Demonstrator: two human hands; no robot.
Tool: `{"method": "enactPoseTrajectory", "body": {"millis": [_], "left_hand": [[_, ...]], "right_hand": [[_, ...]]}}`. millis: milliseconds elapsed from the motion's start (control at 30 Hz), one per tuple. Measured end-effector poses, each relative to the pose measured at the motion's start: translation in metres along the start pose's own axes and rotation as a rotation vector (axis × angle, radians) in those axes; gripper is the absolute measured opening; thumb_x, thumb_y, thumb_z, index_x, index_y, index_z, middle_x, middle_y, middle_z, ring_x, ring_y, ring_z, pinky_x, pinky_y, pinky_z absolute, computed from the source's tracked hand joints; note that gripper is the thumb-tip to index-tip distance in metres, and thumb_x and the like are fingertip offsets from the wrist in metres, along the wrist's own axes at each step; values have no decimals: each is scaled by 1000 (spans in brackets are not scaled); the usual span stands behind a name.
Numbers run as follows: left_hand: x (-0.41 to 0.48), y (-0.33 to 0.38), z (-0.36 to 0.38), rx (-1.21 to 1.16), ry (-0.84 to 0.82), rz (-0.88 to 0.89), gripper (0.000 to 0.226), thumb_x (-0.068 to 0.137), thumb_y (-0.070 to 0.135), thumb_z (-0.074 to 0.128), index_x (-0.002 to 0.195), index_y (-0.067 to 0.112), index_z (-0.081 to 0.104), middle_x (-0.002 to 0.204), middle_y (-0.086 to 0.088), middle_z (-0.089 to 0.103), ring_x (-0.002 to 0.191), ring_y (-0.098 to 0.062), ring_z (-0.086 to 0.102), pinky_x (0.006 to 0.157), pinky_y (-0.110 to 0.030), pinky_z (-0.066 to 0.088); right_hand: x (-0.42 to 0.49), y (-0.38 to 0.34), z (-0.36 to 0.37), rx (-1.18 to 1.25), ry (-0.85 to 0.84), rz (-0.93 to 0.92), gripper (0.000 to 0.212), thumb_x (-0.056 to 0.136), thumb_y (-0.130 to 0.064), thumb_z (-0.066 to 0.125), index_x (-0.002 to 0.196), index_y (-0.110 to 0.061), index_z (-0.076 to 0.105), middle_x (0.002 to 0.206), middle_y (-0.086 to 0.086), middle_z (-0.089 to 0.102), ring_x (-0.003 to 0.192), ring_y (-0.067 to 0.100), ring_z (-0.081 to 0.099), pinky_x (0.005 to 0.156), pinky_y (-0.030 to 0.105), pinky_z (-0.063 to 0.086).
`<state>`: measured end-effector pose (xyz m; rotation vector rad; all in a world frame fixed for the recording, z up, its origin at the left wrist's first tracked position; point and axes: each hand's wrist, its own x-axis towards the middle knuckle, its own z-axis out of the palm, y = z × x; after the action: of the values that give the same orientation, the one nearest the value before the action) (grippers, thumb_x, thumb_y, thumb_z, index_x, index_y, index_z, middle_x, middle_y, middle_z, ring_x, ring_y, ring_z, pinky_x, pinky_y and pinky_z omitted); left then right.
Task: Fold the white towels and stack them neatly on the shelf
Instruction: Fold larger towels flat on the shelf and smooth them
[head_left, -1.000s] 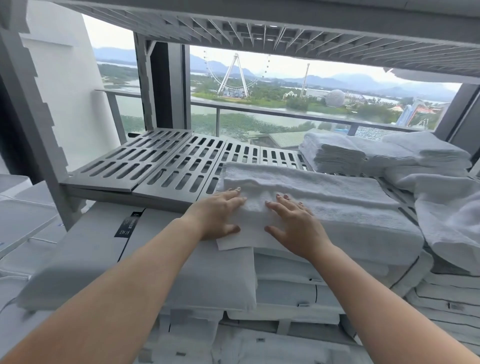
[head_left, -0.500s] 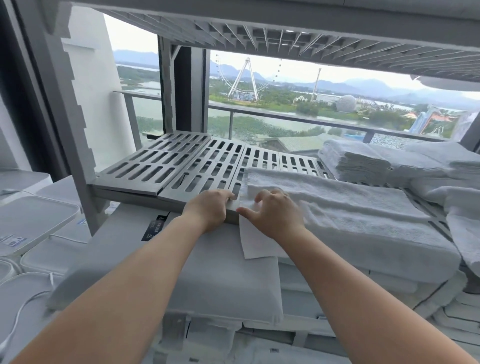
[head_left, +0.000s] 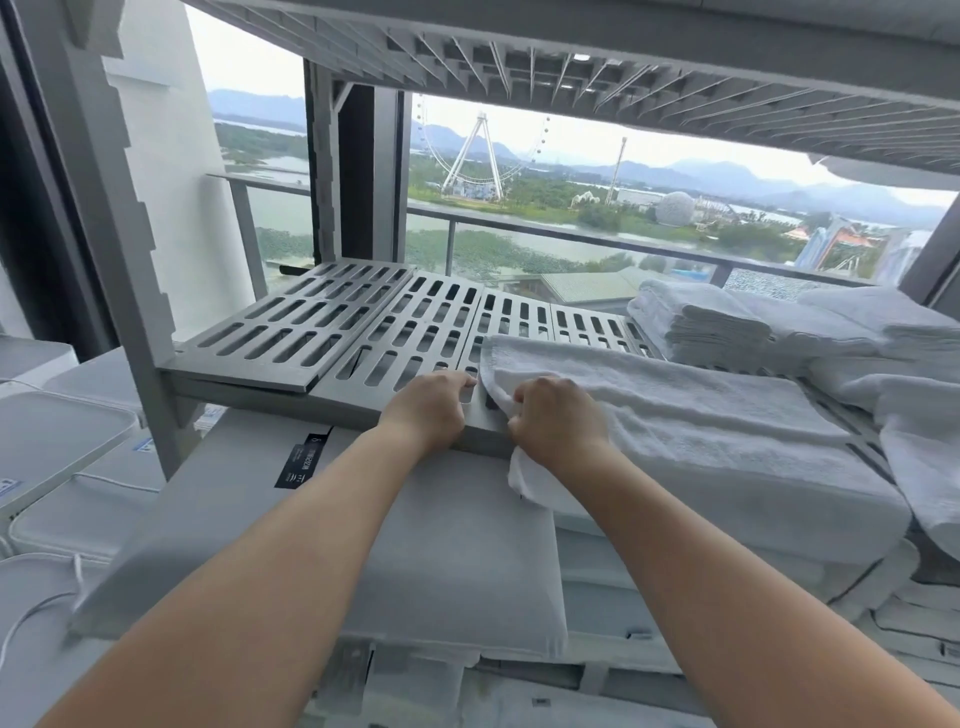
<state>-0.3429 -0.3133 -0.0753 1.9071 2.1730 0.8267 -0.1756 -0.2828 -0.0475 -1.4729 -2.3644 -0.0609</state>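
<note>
A long white towel (head_left: 691, 415) lies folded lengthwise across the front of the grey slotted shelf (head_left: 322, 332), its left end hanging over the shelf's front edge. My right hand (head_left: 556, 415) grips that left end, fingers curled into the cloth. Just to its left, my left hand (head_left: 431, 405) rests on the shelf edge, fingertips touching the towel's corner; whether it pinches cloth I cannot tell. At the back right of the shelf stands a stack of folded white towels (head_left: 701, 322).
More white towels (head_left: 893, 332) are piled at the far right, one draping down (head_left: 930, 467). A grey cushion (head_left: 441, 545) lies below the shelf. White lidded bins (head_left: 57, 441) stand at the left. Another slotted shelf (head_left: 623, 57) hangs overhead.
Both hands slid left from the flat middle of the towel to its left end, and the right hand's fingers closed on the cloth. The view moved closer to the shelf.
</note>
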Motion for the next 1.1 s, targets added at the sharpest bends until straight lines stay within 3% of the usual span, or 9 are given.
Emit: {"method": "enactPoseTrajectory", "body": {"millis": [133, 333, 467, 567, 633, 733, 800, 900, 1100], "left_hand": [[6, 8, 3, -45, 19, 3, 43, 97, 15, 44, 137, 22, 56, 137, -3, 61, 127, -24, 53, 101, -36, 44], [20, 21, 8, -44, 58, -45, 37, 97, 23, 52, 134, 19, 57, 134, -9, 59, 125, -27, 53, 103, -42, 44], [28, 39, 15, 2, 103, -90, 36, 94, 28, 57, 129, 22, 60, 135, -7, 53, 125, -27, 53, 105, -51, 42], [36, 52, 20, -11, 189, -209, 24, 96, 35, 52, 101, 18, 68, 122, -10, 60, 115, -30, 57, 103, -52, 43], [47, 60, 21, -67, 140, -305, 35, 98, 37, 45, 87, 12, 68, 114, -17, 65, 110, -36, 58, 102, -53, 43], [65, 73, 21, -122, 24, -473, 53, 99, 49, 36, 116, 10, 69, 120, -19, 66, 119, -38, 55, 108, -47, 34], [74, 83, 23, -149, 6, -525, 56, 99, 53, 36, 115, 12, 69, 116, -15, 68, 116, -35, 58, 101, -43, 35], [82, 98, 28, -234, 45, -561, 57, 92, 61, 45, 100, 11, 72, 98, -8, 71, 98, -29, 62, 87, -36, 41], [85, 109, 36, -185, 158, -658, 34, 81, 39, 53, 73, 8, 64, 57, -9, 66, 74, -26, 66, 99, -52, 47]], "right_hand": [[13, 31, -3, 442, 39, 173, 20, 79, -16, 61, 59, -12, 58, 52, -4, 52, 54, 15, 49, 47, 23, 33], [27, 61, -1, 821, 31, 366, 15, 78, -19, 57, 72, -13, 70, 61, -2, 65, 61, 19, 59, 62, 36, 52], [34, 71, 1, 845, 45, 313, 14, 82, -18, 59, 73, -16, 70, 62, -4, 65, 61, 17, 59, 65, 35, 53], [38, 77, -1, 826, 22, 243, 13, 77, -15, 59, 72, -13, 71, 54, -9, 61, 57, 14, 55, 60, 31, 49], [42, 82, -5, 832, -6, 210, 13, 76, -14, 60, 74, -12, 72, 58, -3, 64, 59, 16, 58, 62, 38, 55], [47, 90, -11, 847, -21, 172, 12, 77, -13, 59, 76, -11, 71, 61, 1, 65, 60, 18, 59, 64, 42, 57], [49, 97, -12, 873, -28, 160, 13, 76, -12, 57, 74, -11, 69, 56, -2, 61, 56, 19, 57, 59, 41, 55], [52, 106, -13, 920, -85, 137, 15, 72, -10, 52, 75, -9, 67, 52, -1, 59, 50, 17, 55, 50, 33, 49], [54, 118, -7, 998, -194, 66, 13, 69, -19, 52, 73, -12, 63, 46, -5, 58, 44, 15, 52, 44, 28, 44]]}}
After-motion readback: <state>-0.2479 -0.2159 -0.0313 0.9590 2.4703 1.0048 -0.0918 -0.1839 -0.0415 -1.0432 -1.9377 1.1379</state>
